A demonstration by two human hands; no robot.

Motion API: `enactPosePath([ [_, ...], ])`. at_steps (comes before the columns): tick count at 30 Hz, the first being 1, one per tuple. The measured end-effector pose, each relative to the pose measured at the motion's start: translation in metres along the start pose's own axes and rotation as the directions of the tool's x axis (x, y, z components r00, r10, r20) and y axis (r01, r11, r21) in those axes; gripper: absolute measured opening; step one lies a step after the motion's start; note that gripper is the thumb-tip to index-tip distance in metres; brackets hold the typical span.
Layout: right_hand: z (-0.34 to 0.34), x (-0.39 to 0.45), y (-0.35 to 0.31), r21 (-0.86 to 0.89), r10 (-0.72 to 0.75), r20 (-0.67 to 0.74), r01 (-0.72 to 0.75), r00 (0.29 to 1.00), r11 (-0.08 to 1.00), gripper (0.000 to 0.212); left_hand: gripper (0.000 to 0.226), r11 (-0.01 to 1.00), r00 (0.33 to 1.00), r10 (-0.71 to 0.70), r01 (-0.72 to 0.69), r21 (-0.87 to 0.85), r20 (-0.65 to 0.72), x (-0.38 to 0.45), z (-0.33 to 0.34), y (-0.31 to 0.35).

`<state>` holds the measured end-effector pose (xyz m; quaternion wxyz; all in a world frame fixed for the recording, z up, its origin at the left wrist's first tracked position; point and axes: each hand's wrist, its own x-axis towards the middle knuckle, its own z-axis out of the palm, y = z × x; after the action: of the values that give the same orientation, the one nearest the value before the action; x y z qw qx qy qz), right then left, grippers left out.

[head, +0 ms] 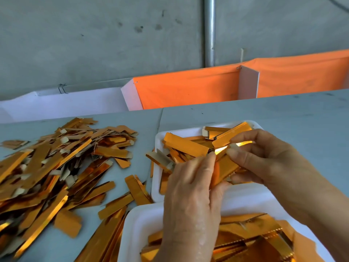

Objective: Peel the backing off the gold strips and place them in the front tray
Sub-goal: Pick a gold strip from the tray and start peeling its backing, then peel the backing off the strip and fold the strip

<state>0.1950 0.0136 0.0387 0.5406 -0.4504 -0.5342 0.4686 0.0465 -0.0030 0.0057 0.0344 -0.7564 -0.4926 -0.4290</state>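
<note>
- The left hand (pixel 190 188) and the right hand (pixel 264 159) meet above the gap between two white trays, both pinching the same gold strip (pixel 225 167).
- The held strip runs on a slant, its long axis going from lower left, near the left palm, up to the right toward the right fingertips (pixel 233 148); its upper end catches a bright glare.
- The left thumb and forefinger are pressed together on the strip's upper edge; the right thumb and fingers close on its upper end, and whether the backing is lifted there I cannot tell.
- The far tray (pixel 158 140) holds strips lying crosswise at mixed angles.
- The front tray (pixel 132 224), nearest the person, holds more gold strips, mostly lying left to right.
- A loose pile of strips (pixel 56 167) covers the grey bench (pixel 283 118) to the left, many pointing up and to the right.
</note>
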Motion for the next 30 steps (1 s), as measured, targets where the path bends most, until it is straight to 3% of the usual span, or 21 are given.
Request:
enactPosePath([
  [2, -0.002, 0.000, -0.002, -0.014, -0.020, 0.011, 0.020, 1.000, 1.000, 0.043, 0.053, 0.998, 0.998, -0.047, 0.046, -0.032, -0.029, 0.001, -0.003, -0.001],
  [6, 0.000, -0.005, -0.008, -0.168, -0.042, 0.035, 0.047, 0.999, 0.985, 0.029, 0.057, 0.997, 0.996, -0.077, 0.075, -0.030, -0.039, 0.000, -0.001, 0.000],
  [8, 0.003, -0.006, -0.008, -0.265, -0.061, -0.066, 0.041, 0.996, 0.963, 0.031, 0.057, 0.995, 0.996, -0.092, 0.092, -0.027, -0.014, 0.000, -0.001, 0.002],
  [11, 0.007, -0.007, -0.009, -0.476, -0.219, -0.185, 0.108, 0.958, 0.873, 0.030, 0.059, 0.994, 0.994, -0.111, 0.111, -0.023, 0.009, 0.000, -0.001, 0.002],
  [14, 0.013, -0.009, -0.010, -0.563, -0.287, -0.103, 0.182, 0.952, 0.806, 0.021, 0.058, 0.993, 0.994, -0.110, 0.110, -0.031, -0.005, -0.001, -0.001, 0.002],
  [18, 0.016, -0.009, -0.008, -0.639, -0.291, -0.082, 0.174, 0.953, 0.750, 0.014, 0.057, 0.992, 0.992, -0.123, 0.123, -0.018, 0.013, -0.001, -0.001, 0.002],
  [21, 0.015, -0.010, -0.006, -0.583, -0.133, -0.067, 0.069, 0.989, 0.810, 0.014, 0.054, 0.992, 0.992, -0.123, 0.123, -0.024, 0.025, -0.001, 0.000, 0.001],
  [24, 0.016, -0.010, -0.005, -0.350, 0.135, 0.082, -0.098, 0.987, 0.932, 0.007, 0.053, 0.995, 0.995, -0.096, 0.097, -0.020, 0.040, -0.002, 0.002, -0.001],
  [30, 0.005, -0.007, -0.006, -0.140, 0.102, 0.134, -0.083, 0.986, 0.987, 0.013, 0.059, 0.997, 0.999, -0.042, 0.041, -0.069, -0.004, -0.003, 0.001, -0.002],
])
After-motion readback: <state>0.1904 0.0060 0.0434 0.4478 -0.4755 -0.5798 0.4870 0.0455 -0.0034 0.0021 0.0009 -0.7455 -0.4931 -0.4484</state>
